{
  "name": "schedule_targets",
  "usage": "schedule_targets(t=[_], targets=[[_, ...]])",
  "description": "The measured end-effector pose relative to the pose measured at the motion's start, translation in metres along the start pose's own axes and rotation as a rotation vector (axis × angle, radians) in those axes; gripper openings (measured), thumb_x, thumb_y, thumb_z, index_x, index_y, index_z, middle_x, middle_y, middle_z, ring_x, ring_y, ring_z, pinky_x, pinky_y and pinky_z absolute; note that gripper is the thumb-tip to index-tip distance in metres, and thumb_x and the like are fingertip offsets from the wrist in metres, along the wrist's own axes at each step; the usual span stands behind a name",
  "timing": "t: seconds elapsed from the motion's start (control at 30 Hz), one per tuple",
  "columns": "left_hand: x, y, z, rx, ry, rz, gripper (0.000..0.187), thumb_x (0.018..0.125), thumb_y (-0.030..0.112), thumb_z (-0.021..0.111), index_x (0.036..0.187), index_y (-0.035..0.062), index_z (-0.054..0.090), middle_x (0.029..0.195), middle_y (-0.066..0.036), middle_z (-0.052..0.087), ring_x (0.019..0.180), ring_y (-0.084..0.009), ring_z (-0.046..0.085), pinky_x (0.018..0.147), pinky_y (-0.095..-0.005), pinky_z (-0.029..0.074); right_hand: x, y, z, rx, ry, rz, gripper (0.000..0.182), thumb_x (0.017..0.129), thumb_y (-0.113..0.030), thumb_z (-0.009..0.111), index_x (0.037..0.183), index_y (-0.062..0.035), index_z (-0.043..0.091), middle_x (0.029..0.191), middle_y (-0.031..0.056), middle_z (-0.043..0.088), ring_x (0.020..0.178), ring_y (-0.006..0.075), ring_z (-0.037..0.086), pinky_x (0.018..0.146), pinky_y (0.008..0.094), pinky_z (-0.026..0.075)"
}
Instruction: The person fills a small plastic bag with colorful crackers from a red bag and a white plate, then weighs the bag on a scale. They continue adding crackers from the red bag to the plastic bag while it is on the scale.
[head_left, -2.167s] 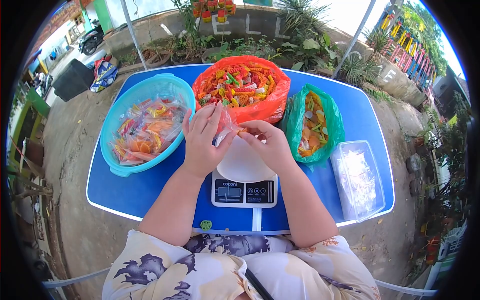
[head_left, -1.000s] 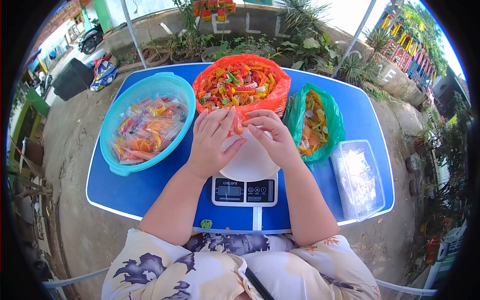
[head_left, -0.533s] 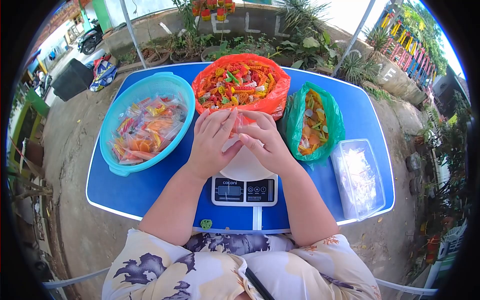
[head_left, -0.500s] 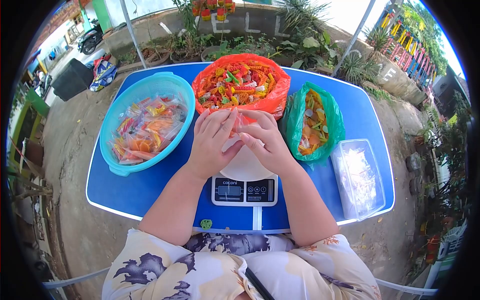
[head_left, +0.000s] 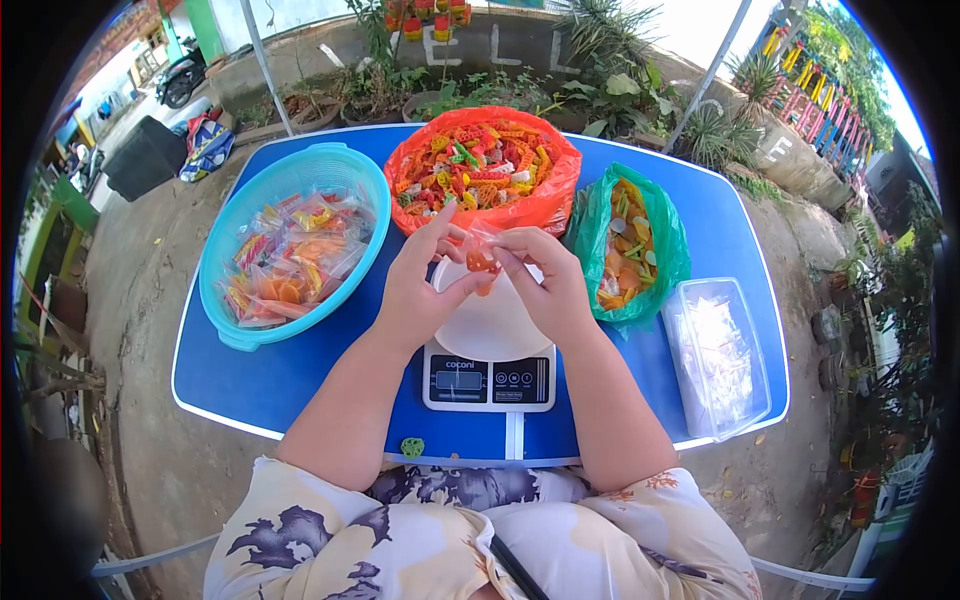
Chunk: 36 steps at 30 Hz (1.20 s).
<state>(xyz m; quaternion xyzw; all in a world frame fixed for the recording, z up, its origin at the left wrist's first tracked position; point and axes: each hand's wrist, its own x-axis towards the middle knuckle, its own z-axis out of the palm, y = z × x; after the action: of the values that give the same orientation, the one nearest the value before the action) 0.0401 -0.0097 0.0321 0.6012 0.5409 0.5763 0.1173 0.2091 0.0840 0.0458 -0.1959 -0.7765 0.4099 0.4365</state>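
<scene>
Between my hands, above the scale, is a small clear plastic bag (head_left: 481, 257) with orange-red snack pieces inside. My right hand (head_left: 548, 283) pinches its upper right side between thumb and fingers. On the other side, my left hand (head_left: 412, 287) has its thumb and a finger against the bag, its index finger raised. Directly below is a white round plate (head_left: 490, 332) on a white kitchen scale (head_left: 488, 397); the display reading is not legible. Just beyond my fingers sits a red plastic bag (head_left: 553, 205) full of colourful snack pieces.
On the blue table (head_left: 330, 390), a light-blue basket (head_left: 222, 262) of filled packets stands left. A green bag (head_left: 672, 262) of snacks and a clear box (head_left: 752, 400) of plastic bags are right. A green piece (head_left: 412, 448) lies near the front edge.
My hands have drawn apart, and the left index finger has lifted. More of the small bag and the white plate now show between them.
</scene>
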Motion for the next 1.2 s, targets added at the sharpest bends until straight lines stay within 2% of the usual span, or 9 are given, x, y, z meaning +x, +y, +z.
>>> schedule_targets(t=[0.1,0.2,0.3,0.4,0.6,0.9,1.0,1.1,1.2], targets=[[0.002,-0.019,0.001,-0.165,-0.092,-0.203,0.059,0.085,0.017,0.083,0.136,0.0037,0.058,0.110,-0.005,0.068,0.097,-0.0111,0.064,0.087,-0.0288,0.050,-0.001,0.012,0.000,0.192,0.027,0.078,0.022,0.094,-0.002,0.067,0.116,-0.0027,0.068,0.104,0.0081,0.071,0.098,0.0161,0.068,0.085,0.0295,0.054],[0.000,-0.020,0.005,-0.434,-0.081,-0.355,0.040,0.089,0.014,0.079,0.124,0.0029,0.062,0.104,-0.004,0.069,0.095,-0.0105,0.065,0.086,-0.0273,0.052,-0.001,0.003,0.004,0.377,0.070,0.096,0.030,0.095,-0.003,0.068,0.124,-0.0020,0.063,0.107,0.0060,0.069,0.100,0.0147,0.068,0.086,0.0291,0.055],[0.002,-0.010,0.007,-0.594,-0.043,-0.397,0.026,0.093,0.013,0.075,0.114,0.0029,0.062,0.104,-0.005,0.069,0.095,-0.0108,0.066,0.088,-0.0261,0.053,0.001,-0.001,0.005,0.428,0.100,0.114,0.039,0.093,-0.007,0.072,0.129,-0.0020,0.059,0.107,0.0049,0.068,0.100,0.0153,0.067,0.086,0.0286,0.055],[0.002,-0.014,0.006,-0.591,-0.029,-0.403,0.022,0.095,0.010,0.072,0.113,0.0029,0.062,0.104,-0.007,0.070,0.097,-0.0128,0.068,0.091,-0.0269,0.054,0.001,0.015,0.004,0.310,-0.004,0.197,0.038,0.090,-0.010,0.077,0.123,-0.0014,0.062,0.105,0.0040,0.066,0.099,0.0139,0.067,0.084,0.0281,0.056],[0.002,-0.012,0.006,-0.526,0.034,-0.390,0.027,0.096,0.013,0.071,0.118,0.0022,0.060,0.107,-0.008,0.070,0.101,-0.0139,0.068,0.091,-0.0278,0.054,0.000,0.013,0.001,0.285,-0.101,0.224,0.028,0.086,-0.013,0.081,0.109,-0.0016,0.068,0.105,0.0033,0.065,0.097,0.0119,0.066,0.081,0.0264,0.056],[0.002,-0.010,0.004,-0.549,-0.084,-0.389,0.029,0.098,0.014,0.069,0.122,0.0004,0.061,0.109,-0.007,0.070,0.101,-0.0134,0.067,0.094,-0.0288,0.053,0.000,0.019,0.001,0.310,-0.021,0.174,0.021,0.093,-0.021,0.074,0.107,-0.0059,0.070,0.103,0.0003,0.063,0.089,0.0094,0.061,0.076,0.0265,0.049],[-0.001,-0.018,0.004,-0.447,-0.126,-0.348,0.032,0.099,0.016,0.068,0.125,0.0000,0.060,0.113,-0.008,0.069,0.106,-0.0144,0.065,0.096,-0.0298,0.052,0.000,0.016,-0.003,0.166,-0.018,0.268,0.017,0.094,-0.020,0.074,0.104,-0.0058,0.071,0.098,-0.0008,0.064,0.086,0.0086,0.060,0.074,0.0249,0.048],[0.000,-0.018,0.009,-0.420,-0.039,-0.207,0.036,0.100,0.022,0.067,0.127,-0.0005,0.060,0.116,-0.008,0.066,0.110,-0.0136,0.062,0.097,-0.0312,0.050,0.000,0.015,-0.001,0.140,0.012,0.183,0.015,0.095,-0.018,0.072,0.101,-0.0038,0.071,0.094,-0.0017,0.065,0.084,0.0084,0.061,0.074,0.0243,0.048],[0.001,-0.013,0.008,-0.592,0.011,-0.266,0.035,0.102,0.023,0.063,0.128,-0.0009,0.058,0.121,-0.009,0.064,0.116,-0.0140,0.059,0.100,-0.0324,0.049,0.002,0.013,-0.006,0.502,-0.004,0.290,0.014,0.097,-0.015,0.070,0.099,-0.0015,0.071,0.093,-0.0009,0.066,0.082,0.0086,0.063,0.073,0.0249,0.049]])
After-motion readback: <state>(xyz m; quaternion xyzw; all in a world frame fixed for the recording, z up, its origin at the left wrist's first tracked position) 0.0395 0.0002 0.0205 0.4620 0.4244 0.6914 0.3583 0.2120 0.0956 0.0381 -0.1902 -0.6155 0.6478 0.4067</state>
